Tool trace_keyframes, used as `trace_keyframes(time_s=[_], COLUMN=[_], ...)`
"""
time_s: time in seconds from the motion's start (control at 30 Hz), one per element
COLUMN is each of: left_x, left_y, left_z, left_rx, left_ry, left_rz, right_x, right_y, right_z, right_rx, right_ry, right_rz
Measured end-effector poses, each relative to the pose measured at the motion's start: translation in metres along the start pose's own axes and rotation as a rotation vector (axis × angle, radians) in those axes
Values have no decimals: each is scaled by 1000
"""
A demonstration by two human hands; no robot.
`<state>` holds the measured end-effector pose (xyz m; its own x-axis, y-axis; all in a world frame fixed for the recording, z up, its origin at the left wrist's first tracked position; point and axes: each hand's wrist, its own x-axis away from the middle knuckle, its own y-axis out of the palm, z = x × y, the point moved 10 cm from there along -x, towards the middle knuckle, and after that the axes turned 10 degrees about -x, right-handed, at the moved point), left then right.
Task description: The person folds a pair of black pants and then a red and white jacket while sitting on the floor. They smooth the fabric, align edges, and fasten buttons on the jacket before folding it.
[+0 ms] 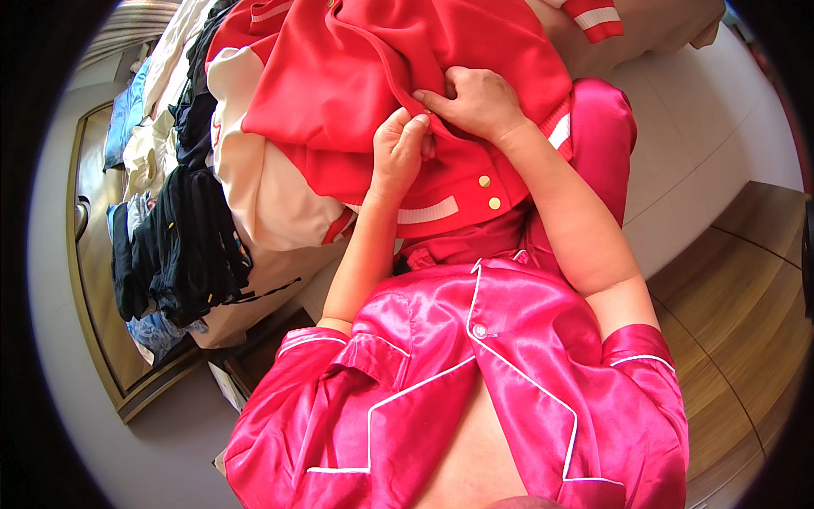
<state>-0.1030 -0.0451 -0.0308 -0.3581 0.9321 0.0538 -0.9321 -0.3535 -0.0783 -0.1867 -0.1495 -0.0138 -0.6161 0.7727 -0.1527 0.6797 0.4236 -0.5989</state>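
Note:
A red varsity-style jacket with cream sleeves lies across my lap and the covered surface before me. My left hand pinches the front placket edge, thumb on top and fingers curled beneath. Just up and to the right, my right hand grips the same edge, its thumb near a partly hidden snap. Two gold snap buttons show lower on the placket, by the ribbed hem with its white stripe. One cream sleeve hangs at the left, ending in a red cuff. The fingertips under the fabric are hidden.
Piled clothes lie at the left: black garments, cream cloth and blue denim. Beyond them is a wooden door. A wood-grain cabinet stands at the right beside pale floor tiles. Another striped red cuff shows at the top.

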Motion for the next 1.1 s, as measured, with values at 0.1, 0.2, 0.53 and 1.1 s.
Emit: trace_keyframes(time_s=[0.1, 0.2, 0.53, 1.1], left_x=[1, 3, -3, -5], left_y=[1, -2, 8, 11], left_z=[1, 4, 8, 11], left_rx=[-16, -18, -23, -51], left_ry=[3, -6, 10, -56], left_rz=[6, 29, -52, -136], right_x=[-2, -7, 1, 3], right_y=[5, 11, 22, 15], right_z=[-1, 11, 15, 2], right_rx=[-45, -414, -990, -949], right_ry=[-111, 17, 236, 91], right_rz=[55, -139, -403, -411])
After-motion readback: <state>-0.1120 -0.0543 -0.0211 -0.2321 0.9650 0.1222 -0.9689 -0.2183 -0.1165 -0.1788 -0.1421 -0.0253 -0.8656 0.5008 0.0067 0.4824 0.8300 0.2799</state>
